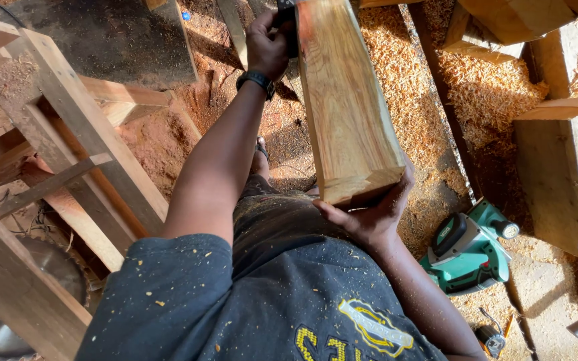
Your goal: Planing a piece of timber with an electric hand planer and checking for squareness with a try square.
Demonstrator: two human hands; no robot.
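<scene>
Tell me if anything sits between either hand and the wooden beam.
Nothing visible does. The right hand cups the near end of the wooden beam directly; the left hand presses a dark tool against its far side.

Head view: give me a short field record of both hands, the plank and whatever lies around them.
left hand: grips a small dark tool against the plank's far end
right hand: cups the plank's near end from below
plank: pale planed wood, raised over the lap
floor: covered in wood shavings
planer: green electric one, on the floor at the right
wooden frame: at the left
</scene>
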